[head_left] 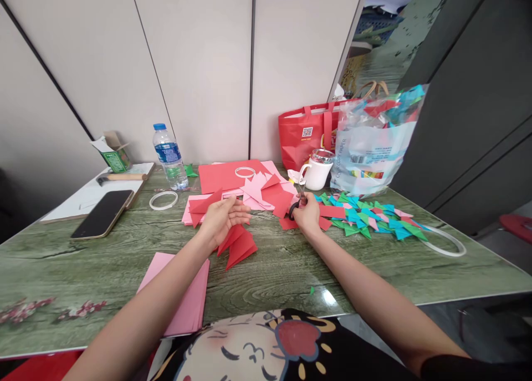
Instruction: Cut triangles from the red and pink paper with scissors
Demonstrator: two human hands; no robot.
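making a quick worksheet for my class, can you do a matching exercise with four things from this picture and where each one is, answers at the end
Things:
1. Black-handled scissors
2. Phone
3. White mug
4. Nearest pink paper stack

Places:
A. In front of the red bag
B. Partly hidden by the left forearm
C. In the right hand
D. Near the hammer

Right pairs: 1-C, 2-D, 3-A, 4-B
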